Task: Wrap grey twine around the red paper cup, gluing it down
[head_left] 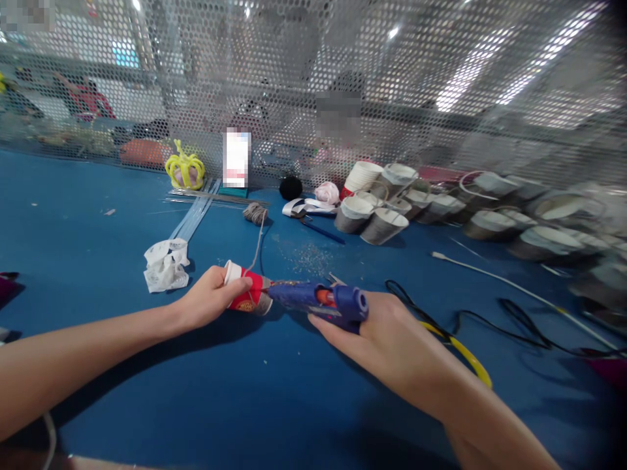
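Observation:
My left hand (211, 295) grips a red and white paper cup (239, 301), tilted on its side with its base toward the right. Grey yarn is wound around the cup's base end, and a strand runs up to a small grey yarn ball (255, 213) on the table. Closed around a blue hot glue gun (313, 299) is my right hand (379, 326). The gun's nozzle points left and is at the yarn-wrapped part of the cup; whether it touches, I cannot tell. The fingers on its handle are partly hidden.
Several yarn-wrapped cups (385, 225) stand at the back right. A perforated metal screen (284, 85) borders the blue table (274, 398). Crumpled white paper (166, 266) lies left, a blue pen (323, 231) behind. A black cord (519, 326) and white cable (490, 277) cross the right side.

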Demonstrator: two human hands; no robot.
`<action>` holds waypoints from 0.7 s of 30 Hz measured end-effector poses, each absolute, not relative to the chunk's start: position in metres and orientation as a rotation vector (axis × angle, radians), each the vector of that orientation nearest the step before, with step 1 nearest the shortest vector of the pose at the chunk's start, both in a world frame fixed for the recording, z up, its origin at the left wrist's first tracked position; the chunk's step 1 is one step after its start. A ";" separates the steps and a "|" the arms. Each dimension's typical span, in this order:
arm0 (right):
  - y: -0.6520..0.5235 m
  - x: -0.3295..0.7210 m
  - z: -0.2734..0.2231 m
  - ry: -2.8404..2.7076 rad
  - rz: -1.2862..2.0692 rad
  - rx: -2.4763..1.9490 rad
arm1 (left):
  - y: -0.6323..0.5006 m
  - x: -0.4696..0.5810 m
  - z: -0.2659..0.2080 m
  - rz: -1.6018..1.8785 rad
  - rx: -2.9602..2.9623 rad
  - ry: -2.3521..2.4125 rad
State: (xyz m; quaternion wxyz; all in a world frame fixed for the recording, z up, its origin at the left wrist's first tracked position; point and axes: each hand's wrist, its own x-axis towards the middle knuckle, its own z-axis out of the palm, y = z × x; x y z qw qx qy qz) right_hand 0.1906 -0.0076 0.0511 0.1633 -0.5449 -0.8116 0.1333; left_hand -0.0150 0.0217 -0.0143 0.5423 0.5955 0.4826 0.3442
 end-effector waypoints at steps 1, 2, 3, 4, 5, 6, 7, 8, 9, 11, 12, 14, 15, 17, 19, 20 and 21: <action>-0.007 0.190 0.051 -2.309 0.379 -1.560 | 0.022 -0.015 -0.015 0.825 1.412 1.149; -0.007 0.190 0.051 -2.306 0.379 -1.569 | 0.022 -0.015 -0.015 0.832 1.407 1.150; -0.007 0.191 0.050 -2.306 0.383 -1.576 | 0.022 -0.015 -0.015 0.834 1.400 1.146; -0.007 0.191 0.049 -2.308 0.389 -1.581 | 0.022 -0.015 -0.015 0.832 1.390 1.137; -0.007 0.192 0.049 -2.313 0.395 -1.585 | 0.022 -0.015 -0.015 0.830 1.376 1.122; -0.007 0.193 0.048 -2.321 0.401 -1.586 | 0.022 -0.015 -0.014 0.828 1.358 1.106; -0.007 0.193 0.047 -2.329 0.407 -1.582 | 0.022 -0.015 -0.014 0.826 1.338 1.091; -0.008 0.194 0.047 -2.338 0.415 -1.575 | 0.022 -0.014 -0.013 0.826 1.319 1.079; -0.008 0.194 0.046 -2.348 0.424 -1.565 | 0.022 -0.014 -0.013 0.827 1.300 1.068; -0.008 0.194 0.047 -2.364 0.439 -1.540 | 0.022 -0.014 -0.013 0.827 1.277 1.048; -0.008 0.194 0.048 -2.365 0.442 -1.531 | 0.022 -0.014 -0.013 0.823 1.275 1.041; -0.008 0.192 0.049 -2.361 0.441 -1.525 | 0.022 -0.014 -0.013 0.820 1.279 1.032; -0.008 0.192 0.049 -2.360 0.440 -1.521 | 0.022 -0.014 -0.014 0.818 1.283 1.030; -0.008 0.191 0.049 -2.363 0.430 -1.518 | 0.022 -0.015 -0.014 0.817 1.292 1.032; -0.009 0.191 0.048 -2.368 0.410 -1.514 | 0.023 -0.015 -0.015 0.820 1.299 1.041; -0.009 0.191 0.048 -2.375 0.405 -1.515 | 0.022 -0.016 -0.015 0.820 1.300 1.046; -0.010 0.192 0.048 -2.385 0.403 -1.516 | 0.022 -0.016 -0.015 0.821 1.301 1.050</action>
